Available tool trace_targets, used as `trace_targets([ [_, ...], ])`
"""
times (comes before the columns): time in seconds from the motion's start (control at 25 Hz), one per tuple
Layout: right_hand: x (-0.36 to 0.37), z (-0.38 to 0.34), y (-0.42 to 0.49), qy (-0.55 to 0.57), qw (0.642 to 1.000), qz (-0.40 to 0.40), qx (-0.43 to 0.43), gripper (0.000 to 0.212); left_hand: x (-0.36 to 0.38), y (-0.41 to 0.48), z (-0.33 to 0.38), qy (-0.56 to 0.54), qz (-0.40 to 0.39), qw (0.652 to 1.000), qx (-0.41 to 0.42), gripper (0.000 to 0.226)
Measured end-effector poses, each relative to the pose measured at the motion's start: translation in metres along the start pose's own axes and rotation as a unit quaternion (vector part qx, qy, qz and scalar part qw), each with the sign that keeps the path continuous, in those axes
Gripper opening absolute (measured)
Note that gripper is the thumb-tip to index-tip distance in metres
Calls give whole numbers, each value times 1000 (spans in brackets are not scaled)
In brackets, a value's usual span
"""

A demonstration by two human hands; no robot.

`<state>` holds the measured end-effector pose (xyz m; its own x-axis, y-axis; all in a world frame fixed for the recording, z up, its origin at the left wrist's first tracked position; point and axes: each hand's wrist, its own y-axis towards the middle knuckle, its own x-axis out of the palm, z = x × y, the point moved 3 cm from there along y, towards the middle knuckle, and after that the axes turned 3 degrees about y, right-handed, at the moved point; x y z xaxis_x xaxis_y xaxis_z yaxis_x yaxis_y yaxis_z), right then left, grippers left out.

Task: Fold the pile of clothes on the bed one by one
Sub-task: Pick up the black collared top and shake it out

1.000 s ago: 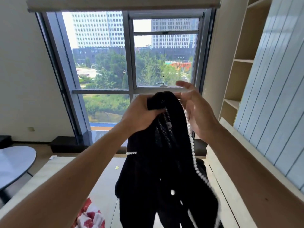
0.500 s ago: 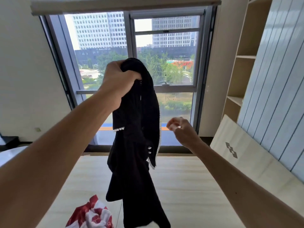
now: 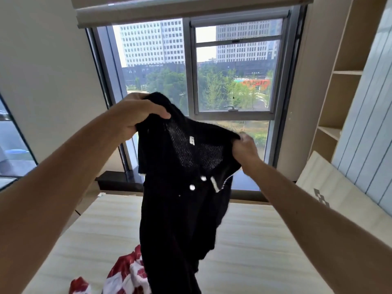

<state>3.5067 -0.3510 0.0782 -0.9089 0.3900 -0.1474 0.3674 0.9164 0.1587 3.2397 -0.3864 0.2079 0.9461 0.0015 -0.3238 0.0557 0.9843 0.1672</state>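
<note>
A black knit cardigan (image 3: 180, 209) with white buttons and white trim hangs in the air above the bed (image 3: 254, 240). My left hand (image 3: 135, 115) grips one shoulder at its top left. My right hand (image 3: 244, 149) grips the other shoulder, lower and to the right, so the neckline is stretched between them. The garment's lower part hangs down over a red and white garment (image 3: 127, 274) that lies crumpled on the bed near the bottom edge of the view.
A tall window (image 3: 212, 81) fills the wall behind the bed. Wooden shelves (image 3: 343, 81) and a pale blue panelled wall (image 3: 371, 124) stand at the right. A pillow (image 3: 331, 187) leans at the bed's right side.
My right hand, which was free half a second ago, has taken hold of the cardigan's right shoulder. The left hand has dropped lower, and the garment is now spread between both hands.
</note>
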Motion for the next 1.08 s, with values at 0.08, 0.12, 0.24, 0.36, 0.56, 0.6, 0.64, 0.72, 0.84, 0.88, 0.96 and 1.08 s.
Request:
trace_targets([
  [0.08, -6, -33, 5, 0, 999, -16, -29, 39, -7, -1, -14, 19, 1, 1000, 9, 20],
  [0.12, -8, -48, 6, -9, 999, -26, -47, 42, -11, -1, -21, 34, 30, 999, 23, 17],
  [0.24, -31, -82, 4, -83, 988, 7, -127, 19, -31, -2, -32, 171, 191, 958, 128, 16],
  [0.36, -60, -101, 1, -271, 927, 84, -246, 15, -45, -2, -37, 305, 272, 896, 173, 40],
  [0.56, -90, -115, -11, -399, 845, 195, -297, 25, -42, 16, -65, 400, 154, 902, 59, 14],
  [0.6, -96, -114, -11, -405, 844, 209, -283, 25, -40, 18, -68, 391, 146, 907, 51, 8],
  [0.64, -101, -111, -10, -411, 845, 216, -266, 23, -38, 20, -72, 371, 150, 916, 40, 5],
  [0.72, -111, -102, -5, -396, 869, 189, -228, 13, -29, 25, -74, 237, 149, 960, 4, 13],
  [0.84, -118, -97, -4, -162, 972, 61, -159, 23, -4, 27, -73, -109, 70, 990, -59, 26],
  [0.88, -119, -95, -7, -51, 991, 23, -124, 25, 4, 26, -69, -185, 37, 980, -60, 27],
  [0.96, -120, -87, -14, 142, 986, -62, -62, 22, 13, 22, -59, -244, -14, 969, -40, 27],
  [1.08, -127, -79, -18, 251, 956, -149, -30, 22, 17, 20, -47, -217, -49, 975, -7, 28],
])
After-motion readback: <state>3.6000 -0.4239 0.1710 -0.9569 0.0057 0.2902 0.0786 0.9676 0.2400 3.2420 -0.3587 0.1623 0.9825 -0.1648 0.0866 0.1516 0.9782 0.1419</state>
